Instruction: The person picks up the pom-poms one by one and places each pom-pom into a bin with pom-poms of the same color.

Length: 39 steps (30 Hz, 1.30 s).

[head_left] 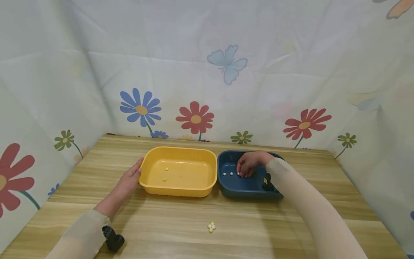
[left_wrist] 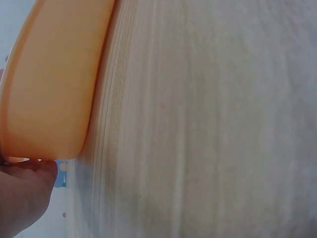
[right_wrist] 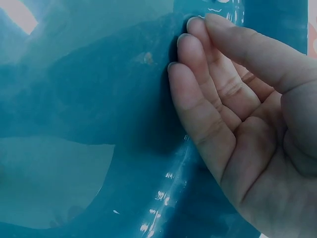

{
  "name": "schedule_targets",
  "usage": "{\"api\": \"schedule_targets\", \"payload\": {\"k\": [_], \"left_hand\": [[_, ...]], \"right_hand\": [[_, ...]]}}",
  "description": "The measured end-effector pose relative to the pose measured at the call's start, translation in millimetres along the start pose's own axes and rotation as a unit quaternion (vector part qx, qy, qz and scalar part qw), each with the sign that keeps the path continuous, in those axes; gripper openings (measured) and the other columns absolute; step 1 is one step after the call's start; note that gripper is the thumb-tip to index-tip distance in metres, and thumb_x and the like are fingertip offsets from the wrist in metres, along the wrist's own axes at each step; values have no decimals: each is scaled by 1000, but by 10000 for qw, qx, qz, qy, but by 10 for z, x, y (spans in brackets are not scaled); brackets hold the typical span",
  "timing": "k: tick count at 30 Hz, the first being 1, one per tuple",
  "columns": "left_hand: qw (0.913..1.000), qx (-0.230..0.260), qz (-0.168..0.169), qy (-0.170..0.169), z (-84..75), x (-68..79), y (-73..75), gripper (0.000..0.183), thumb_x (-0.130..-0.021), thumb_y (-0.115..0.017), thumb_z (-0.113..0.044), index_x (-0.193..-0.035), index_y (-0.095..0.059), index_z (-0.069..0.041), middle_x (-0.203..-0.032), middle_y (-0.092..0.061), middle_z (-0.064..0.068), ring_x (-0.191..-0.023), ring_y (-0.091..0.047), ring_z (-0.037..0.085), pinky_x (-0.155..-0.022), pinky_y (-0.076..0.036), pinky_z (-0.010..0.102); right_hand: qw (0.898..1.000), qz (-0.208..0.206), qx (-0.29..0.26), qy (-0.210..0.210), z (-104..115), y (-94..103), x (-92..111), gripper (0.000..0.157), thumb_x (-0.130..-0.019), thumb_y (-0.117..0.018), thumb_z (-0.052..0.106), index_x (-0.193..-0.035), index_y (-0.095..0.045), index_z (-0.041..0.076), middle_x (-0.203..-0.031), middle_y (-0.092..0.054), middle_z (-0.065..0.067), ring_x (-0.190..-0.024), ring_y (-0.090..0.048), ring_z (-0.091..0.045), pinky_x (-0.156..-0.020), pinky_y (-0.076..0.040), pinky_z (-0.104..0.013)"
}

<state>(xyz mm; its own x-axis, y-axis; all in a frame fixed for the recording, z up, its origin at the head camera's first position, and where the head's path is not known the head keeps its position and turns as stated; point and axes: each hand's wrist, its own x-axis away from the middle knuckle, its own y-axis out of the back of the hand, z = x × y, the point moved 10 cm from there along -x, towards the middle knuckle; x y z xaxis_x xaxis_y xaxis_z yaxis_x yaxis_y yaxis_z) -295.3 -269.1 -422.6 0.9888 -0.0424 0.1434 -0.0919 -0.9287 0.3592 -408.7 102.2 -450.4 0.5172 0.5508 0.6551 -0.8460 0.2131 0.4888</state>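
Note:
My right hand (head_left: 249,163) reaches down into the dark blue bin (head_left: 249,194), thumb and fingertips pinched together at a small white ball (head_left: 238,173) on its floor. Up close in the right wrist view, the thumb meets the fingers (right_wrist: 185,89) near the bin's wall, and they mostly hide the ball. Two more white balls lie in a row to the left of it. At the yellow bin (head_left: 179,192), my left hand (head_left: 130,176) rests against the outside of the left end, fingers straight along the wall below the rim. Two small yellow balls (head_left: 165,174) lie inside that bin.
On the wooden table (head_left: 161,226), in front of the bins, sits a small cluster of yellow and white balls (head_left: 211,227). The two bins stand side by side near the back edge. Behind them hangs a flower-printed cloth (head_left: 258,104), which also covers both sides.

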Motion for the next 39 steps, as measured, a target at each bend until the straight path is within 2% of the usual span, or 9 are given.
{"api": "schedule_targets", "payload": {"k": [10, 18, 22, 25, 31, 36, 39], "left_hand": [[9999, -100, 68, 99, 9, -11, -15, 54, -110, -21, -15, -158, 0, -5, -165, 6, 19, -153, 5, 41, -126, -10, 56], [9998, -157, 38, 133, 8, -4, -18, 54, -110, -21, -16, -158, 0, -5, -165, 6, 19, -153, 5, 41, -126, -8, 56], [9998, -145, 47, 157, 23, 1, -25, 54, -110, -21, -17, -158, 0, -5, -165, 5, 19, -153, 5, 41, -126, -8, 56], [9998, -111, 56, 154, 23, 5, -28, 54, -110, -22, -17, -158, 0, -5, -165, 5, 19, -153, 4, 41, -126, -8, 57], [9999, -74, 31, 142, 3, -2, -12, 54, -110, -22, -16, -158, 0, -4, -165, 5, 18, -153, 4, 40, -126, -8, 56], [9999, -94, -7, 142, 3, -8, 6, 54, -109, -21, -15, -158, 0, -5, -165, 5, 18, -153, 4, 40, -127, -7, 56], [9999, -116, -10, 117, -2, -13, 14, 54, -109, -21, -17, -158, 0, -5, -165, 5, 18, -153, 5, 41, -126, -6, 57]], "right_hand": [[9995, 125, -286, 34, -41, -15, 22, 15, -96, -57, 4, -110, -63, 1, -88, -65, 1, -81, -62, -8, -79, -59, -23], [9982, 149, -555, 155, -29, 43, 148, 24, -96, -55, 4, -120, -58, -2, -97, -68, -2, -87, -65, -10, -85, -60, -27], [9981, -156, -532, 275, 8, 134, 294, 26, -98, -52, 6, -121, -56, -4, -100, -65, -4, -89, -65, -12, -87, -60, -30], [9960, -603, -446, 485, 95, 225, 438, 26, -99, -52, 11, -119, -56, -4, -100, -65, -6, -90, -65, -14, -85, -60, -31], [9815, -1432, -562, 1141, 388, 315, 773, 31, -101, -54, 20, -120, -58, -5, -103, -68, -12, -91, -66, -21, -84, -60, -36], [9693, -1703, -559, 1685, 628, 155, 1039, 30, -102, -54, 23, -118, -60, -2, -109, -66, -20, -96, -65, -30, -90, -58, -46], [9629, -1703, -611, 2002, 744, -22, 1130, 32, -102, -55, 24, -117, -60, -4, -110, -66, -23, -95, -64, -29, -88, -58, -40]]}}
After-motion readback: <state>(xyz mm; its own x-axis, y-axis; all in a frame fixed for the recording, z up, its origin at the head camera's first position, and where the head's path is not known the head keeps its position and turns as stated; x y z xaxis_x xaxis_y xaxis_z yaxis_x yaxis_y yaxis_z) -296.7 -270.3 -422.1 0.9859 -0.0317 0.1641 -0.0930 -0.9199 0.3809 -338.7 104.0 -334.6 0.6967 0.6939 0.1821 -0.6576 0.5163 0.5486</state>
